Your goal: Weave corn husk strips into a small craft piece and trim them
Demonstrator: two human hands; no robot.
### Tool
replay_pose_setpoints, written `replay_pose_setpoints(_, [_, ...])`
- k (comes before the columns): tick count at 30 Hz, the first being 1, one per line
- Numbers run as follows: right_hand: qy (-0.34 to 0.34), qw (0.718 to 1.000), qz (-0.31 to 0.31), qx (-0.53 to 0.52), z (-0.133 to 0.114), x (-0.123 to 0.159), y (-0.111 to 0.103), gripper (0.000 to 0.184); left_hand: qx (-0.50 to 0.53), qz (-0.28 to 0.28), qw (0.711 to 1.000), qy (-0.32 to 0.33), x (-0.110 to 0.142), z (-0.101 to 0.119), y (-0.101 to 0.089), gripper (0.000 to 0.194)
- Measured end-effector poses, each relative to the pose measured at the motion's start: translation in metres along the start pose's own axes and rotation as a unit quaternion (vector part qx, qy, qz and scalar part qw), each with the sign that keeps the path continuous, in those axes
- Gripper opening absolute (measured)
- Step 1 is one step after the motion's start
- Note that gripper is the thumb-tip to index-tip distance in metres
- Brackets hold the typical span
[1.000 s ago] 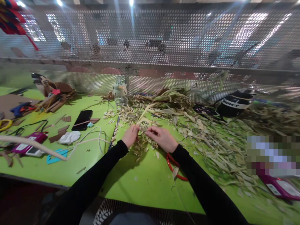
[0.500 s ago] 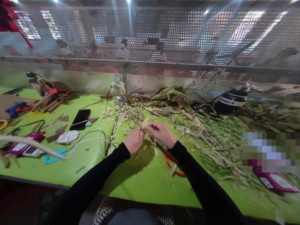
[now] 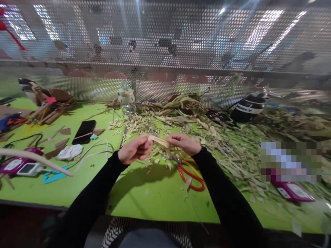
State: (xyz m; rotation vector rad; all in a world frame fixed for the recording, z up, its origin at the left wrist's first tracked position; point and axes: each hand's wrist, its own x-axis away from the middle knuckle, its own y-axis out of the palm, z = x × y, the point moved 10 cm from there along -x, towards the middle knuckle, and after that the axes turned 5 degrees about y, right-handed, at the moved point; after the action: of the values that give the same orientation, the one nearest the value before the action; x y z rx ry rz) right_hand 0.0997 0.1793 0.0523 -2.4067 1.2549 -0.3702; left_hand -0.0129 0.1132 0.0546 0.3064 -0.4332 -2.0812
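Note:
A pale yellow strip of dried husk point(image 3: 159, 141) stretches between my two hands above the green table point(image 3: 139, 203). My left hand point(image 3: 136, 148) pinches its left end, the other fingers curled. At the strip's right end, my right hand point(image 3: 184, 144) closes thumb and fingertips on it. Below my right hand lie scissors with red and yellow handles point(image 3: 191, 175), their blades partly hidden among scraps. Loose husk shreds point(image 3: 139, 124) are scattered just behind my hands.
A bundle of dried husks point(image 3: 181, 103) and a clear bottle point(image 3: 127, 100) stand by the perforated metal screen point(image 3: 165, 51). A black bottle point(image 3: 248, 108) leans at right near heaped leaves. To the left lie a phone point(image 3: 84, 132), cables, crumpled tissue point(image 3: 69, 151) and cardboard pieces.
My hands have moved apart, the left one shifting left, and the husk strip now spans between them. More of the scissors shows. The whole view has drifted slightly right.

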Motion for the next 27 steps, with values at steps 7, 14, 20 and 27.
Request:
replay_pose_setpoints(7, [0.052, 0.985, 0.115, 0.120, 0.034, 0.003, -0.055, 0.044, 0.213, 0.179, 0.927, 0.253, 0.017, 0.065, -0.058, 0.024])
replay_pose_setpoints(14, [-0.033, 0.961, 0.146, 0.232, -0.013, 0.020, -0.039, 0.043, 0.295, 0.103, 0.943, 0.113, -0.009, 0.016, -0.016, 0.027])
replay_pose_setpoints(20, [-0.064, 0.984, 0.111, 0.120, -0.035, 0.012, 0.021, 0.034, 0.301, 0.018, 0.952, 0.049, -0.011, -0.013, 0.029, 0.026])
replay_pose_setpoints(27, [0.030, 0.994, 0.105, 0.006, -0.015, 0.031, -0.014, 0.028, 0.284, 0.067, 0.955, 0.046, -0.013, -0.018, 0.007, 0.025])
